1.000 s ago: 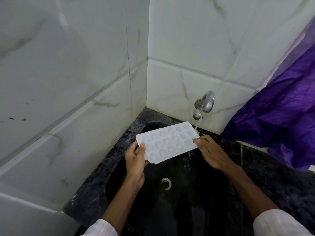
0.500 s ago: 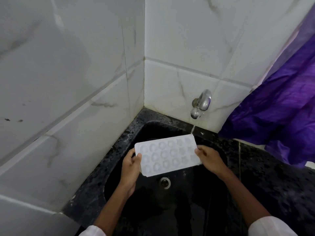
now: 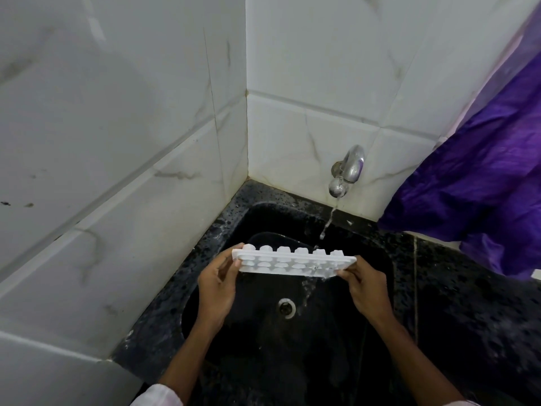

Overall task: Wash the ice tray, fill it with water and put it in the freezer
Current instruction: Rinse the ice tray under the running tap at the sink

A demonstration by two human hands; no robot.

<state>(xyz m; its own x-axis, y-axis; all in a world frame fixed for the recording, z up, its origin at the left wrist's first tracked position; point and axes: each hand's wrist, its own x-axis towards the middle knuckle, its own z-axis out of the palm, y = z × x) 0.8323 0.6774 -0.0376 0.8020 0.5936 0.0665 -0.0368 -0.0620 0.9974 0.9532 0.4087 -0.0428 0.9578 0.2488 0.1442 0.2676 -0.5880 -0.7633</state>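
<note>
**Ice tray held over the black sink, water running**

Landmark: the drain (image 3: 286, 307) at the bottom of the black sink (image 3: 366, 288).

Far left of the drain, white marble-look wall tiles (image 3: 117, 142) run down to the speckled black tabletop (image 3: 164, 326) that frames the basin.

Up and left of the drain, the left hand (image 3: 218, 284) grasps the left short end of the white ice tray (image 3: 292, 262), fingers curled round the edge and thumb near the top corner. A white sleeve (image 3: 156, 395) shows at the bottom, below and left of the drain.

Directly above the drain, the ice tray is in the air over the basin, lengthwise left to right, tipped up so the bumpy undersides of its cups face the viewer. It touches only the two hands.

Up and right of the drain, a thin stream of water (image 3: 328, 221) falls from the chrome tap (image 3: 348, 171) on the back wall, passing behind the tray's right part. Water spills off the tray's lower right edge toward the basin.

Right of the drain, the right hand (image 3: 366, 288) pinches the tray's right short end, fingertips closed on the rim.

Far right and above the drain, purple cloth (image 3: 483, 171) hangs down onto the tabletop edge.
</note>
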